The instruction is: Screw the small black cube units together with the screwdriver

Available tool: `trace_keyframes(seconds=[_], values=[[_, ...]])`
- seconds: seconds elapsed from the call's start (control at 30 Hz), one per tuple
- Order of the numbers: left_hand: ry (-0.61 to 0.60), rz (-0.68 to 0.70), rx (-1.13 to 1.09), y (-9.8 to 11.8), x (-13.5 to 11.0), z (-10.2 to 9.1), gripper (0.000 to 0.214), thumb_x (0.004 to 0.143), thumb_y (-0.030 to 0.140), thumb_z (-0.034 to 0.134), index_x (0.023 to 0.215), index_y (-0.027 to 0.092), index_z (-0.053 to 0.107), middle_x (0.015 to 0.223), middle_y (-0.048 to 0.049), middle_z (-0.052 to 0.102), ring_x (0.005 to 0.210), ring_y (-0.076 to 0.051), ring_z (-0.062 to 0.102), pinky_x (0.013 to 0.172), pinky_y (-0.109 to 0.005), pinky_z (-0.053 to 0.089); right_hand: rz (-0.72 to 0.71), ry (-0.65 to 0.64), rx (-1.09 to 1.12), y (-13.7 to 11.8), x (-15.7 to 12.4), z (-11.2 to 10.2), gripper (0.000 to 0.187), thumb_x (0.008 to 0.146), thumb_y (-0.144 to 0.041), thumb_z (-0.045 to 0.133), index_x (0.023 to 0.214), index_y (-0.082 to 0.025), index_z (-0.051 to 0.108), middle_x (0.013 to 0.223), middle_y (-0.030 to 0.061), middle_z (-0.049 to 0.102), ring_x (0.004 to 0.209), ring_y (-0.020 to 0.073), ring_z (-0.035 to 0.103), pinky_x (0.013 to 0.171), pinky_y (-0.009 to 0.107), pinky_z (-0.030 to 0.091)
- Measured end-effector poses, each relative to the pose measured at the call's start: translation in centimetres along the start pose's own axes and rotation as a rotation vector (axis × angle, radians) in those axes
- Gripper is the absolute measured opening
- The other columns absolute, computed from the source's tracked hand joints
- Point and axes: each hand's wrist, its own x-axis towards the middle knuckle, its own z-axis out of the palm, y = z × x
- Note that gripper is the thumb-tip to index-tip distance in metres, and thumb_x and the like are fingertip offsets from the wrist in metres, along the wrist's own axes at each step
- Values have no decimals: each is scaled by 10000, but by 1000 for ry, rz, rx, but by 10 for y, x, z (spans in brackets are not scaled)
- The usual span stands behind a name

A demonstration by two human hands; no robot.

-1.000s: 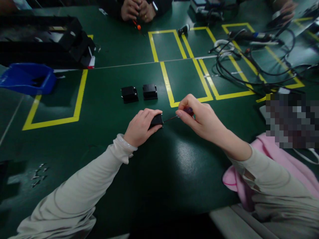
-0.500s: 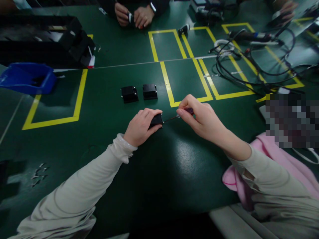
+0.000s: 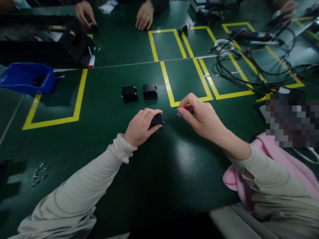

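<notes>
My left hand (image 3: 141,127) is wrapped over a small black box (image 3: 157,119) and presses it down on the green table (image 3: 112,113). My right hand (image 3: 203,119) pinches the dark red handle of a small screwdriver (image 3: 185,111). Its thin shaft runs left and its tip touches the right side of the box. Two more black boxes (image 3: 129,94) (image 3: 150,91) stand side by side just beyond my left hand.
A blue bin (image 3: 27,78) sits at the far left beside black parts (image 3: 77,41). Several small screws (image 3: 38,172) lie near the left front. Cables (image 3: 244,63) tangle at the back right. Another person's hands (image 3: 144,15) rest at the far edge. Pink cloth (image 3: 251,166) lies under my right arm.
My hands stay on the box and screwdriver; my right fingers shift slightly on the handle. The person opposite has spread their hands apart, one reaching left toward the black parts.
</notes>
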Motion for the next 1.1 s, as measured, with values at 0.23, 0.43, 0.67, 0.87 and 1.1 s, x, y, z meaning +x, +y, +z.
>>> trace_keyframes(seconds=[0.23,0.43,0.67,0.87,1.1], values=[[-2,0,-2,0,0,0,426,959,343,580,1337,166,494,1239,-128,599,1085,-284,573,954,-449,488,-1,-12,19,0,1,-1,67,953,-197,521,910,-225,478,764,-31,569,633,104,556,597,240,409],[3,2,4,0,0,0,434,958,350,585,1340,163,495,1236,-125,600,1097,-284,573,963,-450,489,-56,-50,37,-3,0,-3,119,975,-206,508,866,-217,464,681,-51,507,555,82,493,538,229,344],[2,2,-8,-1,0,1,426,953,343,591,1329,164,502,1238,-125,602,1092,-285,577,956,-451,492,-81,-82,71,-5,0,-4,135,1002,-227,472,868,-213,465,665,-55,502,549,78,504,550,220,367],[7,2,1,-1,0,1,425,954,339,585,1333,165,501,1238,-123,601,1094,-288,576,958,-452,490,-45,-16,-6,-3,0,-2,138,981,-253,524,854,-210,490,674,-46,528,552,84,492,537,229,340],[0,3,-1,-1,0,0,428,955,351,583,1333,166,503,1231,-124,603,1091,-288,573,957,-452,487,-12,-40,84,-3,2,-3,91,960,-159,495,902,-223,466,724,-49,521,604,92,530,597,236,400]])
